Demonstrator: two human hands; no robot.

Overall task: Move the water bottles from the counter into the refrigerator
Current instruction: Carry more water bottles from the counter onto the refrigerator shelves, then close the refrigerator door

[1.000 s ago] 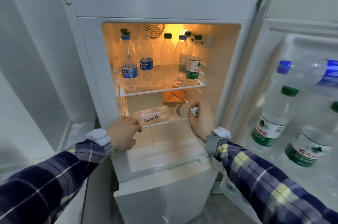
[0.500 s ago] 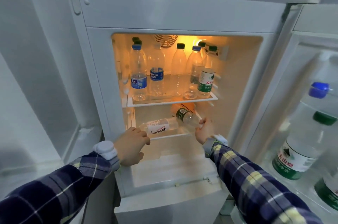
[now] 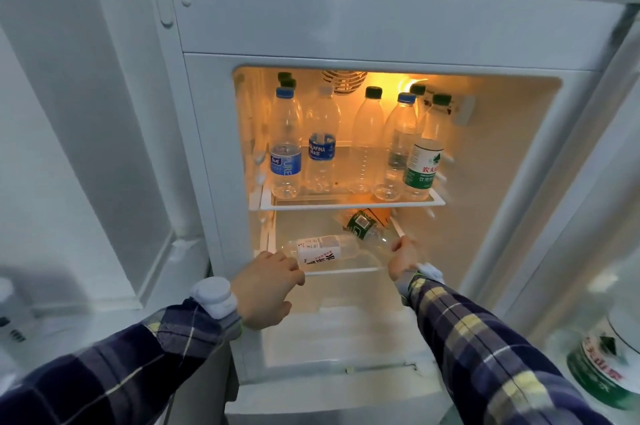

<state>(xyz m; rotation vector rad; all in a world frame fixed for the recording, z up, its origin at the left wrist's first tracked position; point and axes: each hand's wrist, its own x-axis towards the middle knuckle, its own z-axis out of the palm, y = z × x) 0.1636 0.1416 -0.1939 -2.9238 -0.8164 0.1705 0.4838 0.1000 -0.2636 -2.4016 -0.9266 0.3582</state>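
Observation:
The small white refrigerator (image 3: 346, 26) stands open and lit inside. Several upright water bottles fill its upper shelf (image 3: 349, 204). On the lower shelf (image 3: 346, 271) a white-labelled bottle (image 3: 322, 251) lies on its side at the front. A green-labelled bottle (image 3: 367, 227) lies tilted behind it, neck toward me, and my right hand (image 3: 403, 256) is closed on its neck end. My left hand (image 3: 266, 289) is curled at the left front edge of the lower shelf, touching the white-labelled bottle's end; whether it grips anything is unclear.
The open fridge door (image 3: 588, 182) stands at the right, with a green-labelled bottle (image 3: 604, 355) in its rack. Grey cabinet panels (image 3: 86, 147) flank the fridge on the left. A white drawer lid (image 3: 332, 331) sits below the lower shelf.
My right hand pushed the green-labelled bottle deeper onto the lower shelf, from upright in the hand to lying tilted. The view has moved closer and shifted left. My left hand has stayed at the shelf edge.

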